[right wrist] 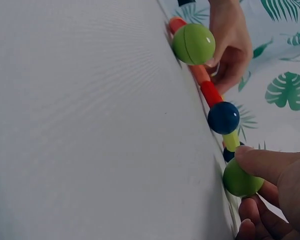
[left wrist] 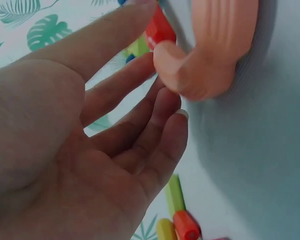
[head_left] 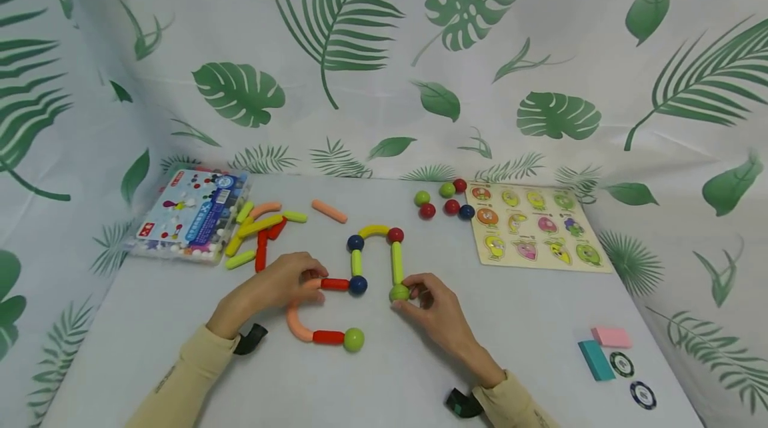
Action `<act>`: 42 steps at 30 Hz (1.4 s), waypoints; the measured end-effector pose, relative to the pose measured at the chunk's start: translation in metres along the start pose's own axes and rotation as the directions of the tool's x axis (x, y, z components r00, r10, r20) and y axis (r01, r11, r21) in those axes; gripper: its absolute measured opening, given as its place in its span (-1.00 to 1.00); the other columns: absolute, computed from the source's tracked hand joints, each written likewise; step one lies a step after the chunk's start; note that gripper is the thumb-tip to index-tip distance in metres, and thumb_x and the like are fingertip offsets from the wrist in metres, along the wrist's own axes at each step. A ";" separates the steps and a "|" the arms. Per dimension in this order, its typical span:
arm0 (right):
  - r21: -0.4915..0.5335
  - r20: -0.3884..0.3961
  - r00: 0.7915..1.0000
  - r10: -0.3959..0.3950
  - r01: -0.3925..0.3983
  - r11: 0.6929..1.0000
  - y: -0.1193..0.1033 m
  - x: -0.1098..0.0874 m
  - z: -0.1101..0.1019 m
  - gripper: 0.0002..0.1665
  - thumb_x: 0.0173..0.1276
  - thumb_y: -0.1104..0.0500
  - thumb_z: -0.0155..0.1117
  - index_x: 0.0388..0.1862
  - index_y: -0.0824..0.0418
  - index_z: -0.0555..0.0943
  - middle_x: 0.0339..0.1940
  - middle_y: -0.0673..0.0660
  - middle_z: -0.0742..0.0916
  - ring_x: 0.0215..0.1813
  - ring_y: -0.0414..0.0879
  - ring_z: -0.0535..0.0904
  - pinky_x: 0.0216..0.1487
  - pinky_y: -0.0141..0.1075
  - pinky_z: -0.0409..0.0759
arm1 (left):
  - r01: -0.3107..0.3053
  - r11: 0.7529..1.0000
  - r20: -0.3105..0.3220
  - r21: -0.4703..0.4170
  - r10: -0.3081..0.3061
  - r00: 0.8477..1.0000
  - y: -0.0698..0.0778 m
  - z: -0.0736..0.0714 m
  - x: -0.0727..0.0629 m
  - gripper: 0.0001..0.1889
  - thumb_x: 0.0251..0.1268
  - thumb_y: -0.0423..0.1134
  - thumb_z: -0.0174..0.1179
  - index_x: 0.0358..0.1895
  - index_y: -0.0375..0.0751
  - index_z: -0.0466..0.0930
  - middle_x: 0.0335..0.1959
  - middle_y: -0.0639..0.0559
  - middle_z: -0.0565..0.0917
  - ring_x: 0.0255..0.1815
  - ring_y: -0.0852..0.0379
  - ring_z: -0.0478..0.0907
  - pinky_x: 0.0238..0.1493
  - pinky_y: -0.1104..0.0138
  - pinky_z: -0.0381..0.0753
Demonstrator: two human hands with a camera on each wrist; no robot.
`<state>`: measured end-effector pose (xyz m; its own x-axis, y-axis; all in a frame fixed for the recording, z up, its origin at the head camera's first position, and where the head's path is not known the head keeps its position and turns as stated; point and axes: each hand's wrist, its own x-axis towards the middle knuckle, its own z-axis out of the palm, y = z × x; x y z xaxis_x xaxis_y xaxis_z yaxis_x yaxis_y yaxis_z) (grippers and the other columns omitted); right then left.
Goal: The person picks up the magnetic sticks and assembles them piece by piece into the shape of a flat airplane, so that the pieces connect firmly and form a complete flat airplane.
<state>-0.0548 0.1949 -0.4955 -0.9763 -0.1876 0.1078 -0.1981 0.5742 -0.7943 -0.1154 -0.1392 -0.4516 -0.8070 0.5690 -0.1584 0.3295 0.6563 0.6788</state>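
In the head view, my left hand [head_left: 294, 279] has thumb and fingers on either side of the curved orange rod [head_left: 296, 319], pinching it near a red rod [head_left: 335, 285]. My right hand [head_left: 433, 308] pinches a green ball [head_left: 399, 293] between thumb and fingers. That ball sits at the near end of a long yellow-green rod [head_left: 397, 263]. From there the chain runs through a red ball [head_left: 395, 235], a curved yellow rod [head_left: 375, 231], blue balls [head_left: 358, 285] and a short green rod [head_left: 357, 263]. Another green ball [head_left: 354, 339] ends the chain on a lower red rod [head_left: 327, 337].
Loose rods [head_left: 255, 227] lie at the back left, beside a clear box [head_left: 186, 215] of pieces. Several loose balls [head_left: 427, 211] sit near a fruit picture board [head_left: 537, 225] at the back right. Pink [head_left: 611, 337] and teal blocks [head_left: 597, 360] lie at right with round chips [head_left: 643, 395].
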 end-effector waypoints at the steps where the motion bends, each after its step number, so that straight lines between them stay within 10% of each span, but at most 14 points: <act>1: 0.001 0.000 1.000 0.001 -0.001 1.000 0.000 0.001 0.000 -0.55 0.23 0.01 0.55 0.06 -0.03 0.60 -0.20 -0.13 0.64 -0.17 -0.14 0.54 -0.20 -0.42 0.51 | -0.013 1.000 0.000 0.000 0.013 1.000 -0.001 0.001 0.001 -0.62 0.18 -0.15 0.49 0.04 -0.18 0.70 -0.23 0.11 0.63 -0.20 0.18 0.51 -0.09 0.35 0.57; 19: 0.003 -0.014 1.000 0.015 -0.015 1.000 0.002 0.023 0.005 -0.52 0.22 0.05 0.56 0.10 0.00 0.60 -0.18 -0.06 0.64 -0.17 -0.13 0.52 -0.18 -0.42 0.48 | 0.017 1.000 -0.183 0.004 -0.016 0.983 -0.017 -0.009 0.016 -0.76 0.34 -0.22 0.36 0.00 -0.20 0.72 -0.22 0.05 0.67 -0.20 0.13 0.53 -0.08 0.25 0.59; 25: -0.001 -0.022 1.000 0.011 -0.011 1.000 0.004 0.025 0.005 -0.51 0.22 0.03 0.56 0.10 -0.01 0.60 -0.20 -0.05 0.64 -0.18 -0.14 0.51 -0.20 -0.43 0.47 | 0.164 0.965 -0.496 0.205 -0.042 0.867 -0.029 -0.015 0.014 -0.76 0.36 -0.22 0.35 -0.11 -0.36 0.69 -0.19 -0.17 0.67 -0.11 -0.07 0.57 0.01 0.06 0.59; 30: 0.006 -0.022 1.000 -0.004 0.004 1.000 0.004 0.024 0.005 -0.52 0.23 0.02 0.56 0.09 0.01 0.60 -0.20 -0.05 0.64 -0.19 -0.13 0.51 -0.21 -0.43 0.48 | 0.241 0.931 -0.632 0.276 -0.013 0.775 -0.039 -0.015 0.017 -0.74 0.31 -0.32 0.37 -0.14 -0.51 0.63 -0.18 -0.33 0.62 -0.10 -0.26 0.56 -0.05 -0.04 0.54; 42: 0.019 -0.003 1.000 -0.011 0.011 1.000 0.003 0.026 0.005 -0.53 0.25 0.03 0.54 0.10 0.03 0.60 -0.19 -0.04 0.65 -0.18 -0.09 0.54 -0.19 -0.42 0.50 | 0.411 0.857 -0.674 0.312 -0.106 0.731 -0.043 -0.022 0.022 -0.66 0.24 -0.36 0.41 -0.09 -0.61 0.60 -0.15 -0.47 0.65 -0.14 -0.38 0.59 -0.07 -0.13 0.58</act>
<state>-0.0807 0.1879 -0.4975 -0.9742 -0.1921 0.1184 -0.2075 0.5570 -0.8042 -0.1581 -0.1655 -0.4687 -0.9553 0.0128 0.2952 0.1032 0.9506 0.2927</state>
